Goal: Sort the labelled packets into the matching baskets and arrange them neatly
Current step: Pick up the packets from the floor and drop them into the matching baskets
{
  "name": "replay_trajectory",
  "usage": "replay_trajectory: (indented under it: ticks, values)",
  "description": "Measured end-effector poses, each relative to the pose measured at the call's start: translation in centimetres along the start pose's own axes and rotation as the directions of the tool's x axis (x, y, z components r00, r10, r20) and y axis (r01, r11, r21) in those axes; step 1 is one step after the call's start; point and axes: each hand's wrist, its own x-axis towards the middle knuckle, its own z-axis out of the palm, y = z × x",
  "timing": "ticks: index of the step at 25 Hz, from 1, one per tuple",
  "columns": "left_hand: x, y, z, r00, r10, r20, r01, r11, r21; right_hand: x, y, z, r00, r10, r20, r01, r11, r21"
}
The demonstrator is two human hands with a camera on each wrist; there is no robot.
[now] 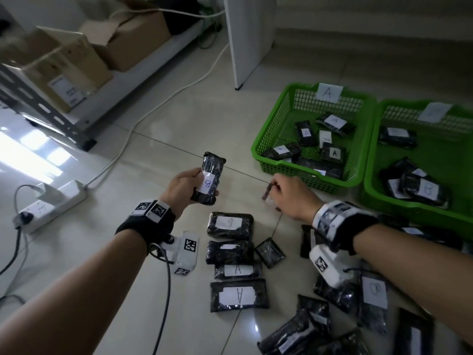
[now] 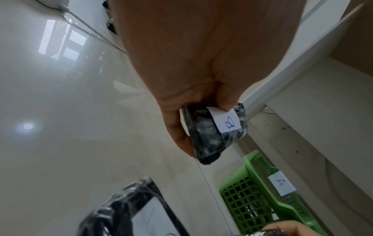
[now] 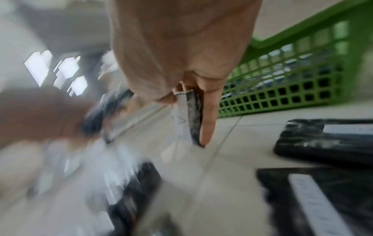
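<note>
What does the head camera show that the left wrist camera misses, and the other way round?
Only the head view shows the second green basket, the packets on the floor, the power strip and the right hand pinching a thin packet. Only the left wrist view shows the palm side of the left hand. Both show the B packet it grips and basket A.

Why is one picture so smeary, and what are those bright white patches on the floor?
Right wrist view: motion blur smears the lower left, though the thin packet the right hand pinches stays readable. Head view: window glare on the glossy floor tiles. Left wrist view: the same glare, B packet sharp.
</note>
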Motion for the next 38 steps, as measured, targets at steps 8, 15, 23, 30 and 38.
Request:
replay_trajectory:
  ticks: [8, 15, 23, 30, 38]
  values:
    - [-0.4, 1.8, 4.7, 0.993, 0.015, 0.115, -0.013, 1.0, -0.026, -2.9, 0.2, -7.2, 0.963, 0.138, 0.232, -0.27, 0.447, 0.853]
    - [1.5, 4.1, 12.7, 0.981, 0.181, 0.073, -0.175, 0.982, -0.076, -4.7, 5.3, -11.9, 0.89, 0.351, -0.29, -0.086, 0.755, 0.65]
    - [4.3, 7.0, 21.5, 0.907, 0.393, 0.152, -0.402, 0.915, 0.027, -2.8, 9.2, -12.3, 0.882, -0.014, -0.47, -0.114, 0.963, -0.243]
    - [5.4, 6.2, 32.2, 0.762, 0.561, 0.323, -0.645, 0.705, 0.295, -9.2, 16.6, -15.5, 0.773, -0.047, -0.632, -0.159, 0.951, -0.265]
    - [4.7, 0.7, 36.8, 0.578, 0.352, 0.736, -0.791, 0.023, 0.611, -16.7, 20.6, -14.8, 0.776, -0.291, -0.56, 0.01, 0.893, -0.45]
